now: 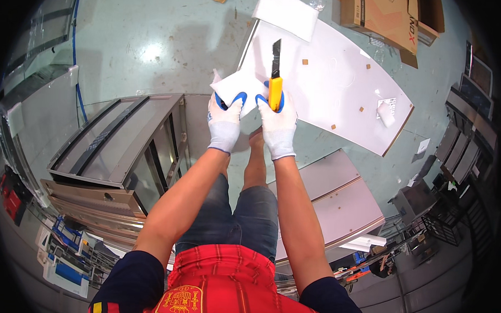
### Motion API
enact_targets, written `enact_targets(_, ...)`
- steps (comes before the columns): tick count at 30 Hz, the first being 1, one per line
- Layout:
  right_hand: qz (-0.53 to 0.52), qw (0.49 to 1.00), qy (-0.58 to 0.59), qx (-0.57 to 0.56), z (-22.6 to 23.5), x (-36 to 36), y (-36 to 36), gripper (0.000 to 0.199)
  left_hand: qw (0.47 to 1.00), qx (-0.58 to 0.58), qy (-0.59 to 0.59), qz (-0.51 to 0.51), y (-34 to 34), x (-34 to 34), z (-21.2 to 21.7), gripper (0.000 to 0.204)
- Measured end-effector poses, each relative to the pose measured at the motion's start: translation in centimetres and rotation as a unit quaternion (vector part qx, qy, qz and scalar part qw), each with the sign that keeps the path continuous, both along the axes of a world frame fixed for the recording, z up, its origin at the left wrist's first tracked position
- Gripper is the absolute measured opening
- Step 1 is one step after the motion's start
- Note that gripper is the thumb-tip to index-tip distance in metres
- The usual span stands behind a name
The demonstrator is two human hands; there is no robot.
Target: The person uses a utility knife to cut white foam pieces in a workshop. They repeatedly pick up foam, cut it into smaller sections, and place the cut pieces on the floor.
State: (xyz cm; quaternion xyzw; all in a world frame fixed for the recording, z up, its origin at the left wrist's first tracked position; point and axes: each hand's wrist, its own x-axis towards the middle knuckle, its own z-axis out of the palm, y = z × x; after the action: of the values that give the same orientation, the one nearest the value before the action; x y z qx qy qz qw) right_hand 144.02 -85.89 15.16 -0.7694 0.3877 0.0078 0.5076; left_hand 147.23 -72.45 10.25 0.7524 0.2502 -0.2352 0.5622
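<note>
My right hand [277, 123], in a white glove with blue fingertips, grips a yellow utility knife [275, 74] with its dark blade pointing away from me. My left hand [225, 121], gloved the same way, pinches the near edge of a white sheet of wrapping film [239, 85]. Both hands are held close together above the floor, just in front of a large white panel [341, 88] lying flat. The film's far part overlaps the panel's left edge.
A stainless steel cabinet with glass doors [118, 152] lies on the floor at my left. Grey metal panels [337, 198] lie at my right. Cardboard boxes [385, 17] sit at the far right, a white foam sheet [286, 13] beyond the panel. Racks line the right side.
</note>
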Motion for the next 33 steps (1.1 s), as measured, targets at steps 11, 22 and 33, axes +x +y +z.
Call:
enact_targets(11,-0.328,0.926,-0.061,0.176,-2.7,-3.5,8.2,0.035,0.990,-0.074,0.015,-0.116,4.1,1.7,0.5,0.059)
enact_targets(22,-0.321,0.937,-0.097,0.100,-3.5,-2.5,8.5,0.037,0.967,0.069,-0.140,-0.202,1.5,1.4,-1.4,0.079)
enact_targets(33,-0.279,0.950,0.019,0.141,1.9,-9.8,4.4,0.035,0.967,0.129,-0.082,-0.206,-0.1,3.4,-0.4,0.094)
